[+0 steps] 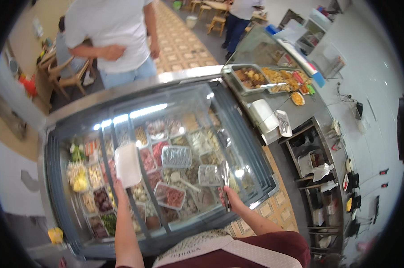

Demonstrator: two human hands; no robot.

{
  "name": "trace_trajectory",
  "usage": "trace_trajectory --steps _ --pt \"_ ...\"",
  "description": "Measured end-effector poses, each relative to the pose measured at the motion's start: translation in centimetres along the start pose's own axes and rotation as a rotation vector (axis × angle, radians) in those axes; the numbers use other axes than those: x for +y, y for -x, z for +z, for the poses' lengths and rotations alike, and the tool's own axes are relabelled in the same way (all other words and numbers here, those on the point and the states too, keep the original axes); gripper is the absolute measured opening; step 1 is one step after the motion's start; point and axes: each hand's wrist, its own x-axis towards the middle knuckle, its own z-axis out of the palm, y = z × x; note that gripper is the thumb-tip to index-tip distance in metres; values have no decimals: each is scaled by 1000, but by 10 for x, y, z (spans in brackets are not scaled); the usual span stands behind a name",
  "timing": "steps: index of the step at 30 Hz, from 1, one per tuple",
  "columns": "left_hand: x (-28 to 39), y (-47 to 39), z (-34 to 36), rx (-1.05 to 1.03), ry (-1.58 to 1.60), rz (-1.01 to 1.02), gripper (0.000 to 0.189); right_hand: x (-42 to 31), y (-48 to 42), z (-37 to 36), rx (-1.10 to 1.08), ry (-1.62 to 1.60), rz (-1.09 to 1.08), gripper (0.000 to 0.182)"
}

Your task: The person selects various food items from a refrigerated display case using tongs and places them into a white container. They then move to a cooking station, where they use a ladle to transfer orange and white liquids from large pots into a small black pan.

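My left hand (119, 188) grips the near end of a white tray (128, 164), which looks bare. The tray is over a display cooler (135, 80) with sliding glass lids. Metal tongs (225, 171) point away from me in my right hand (231, 198), above the cooler's right part; whether their tips touch is unclear. Plastic tubs of food fill the cooler, among them sliced red meat (173, 197), leafy greens (108, 223) and pale mushrooms (75, 171). A white ladle (185, 181) lies among the tubs. Glare hides some contents.
A person in a white shirt (111, 30) stands across the cooler. On the right counter (299, 110) are a steel pan of food (250, 78), stacked white trays (263, 115) and a tray of utensils (283, 123). A yellow object (55, 236) sits at the cooler's near left corner.
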Motion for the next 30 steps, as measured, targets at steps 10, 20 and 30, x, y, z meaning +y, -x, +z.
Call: trace_trajectory --steps 10,20,30 --pt "22 27 6 -140 28 -326 52 -5 -56 196 -196 399 -180 30" --pt "72 64 -251 265 77 -419 36 130 -227 536 -51 1164 -517 53" --pt "77 16 -348 335 -91 -485 36 155 -437 611 338 1511 -425 75"
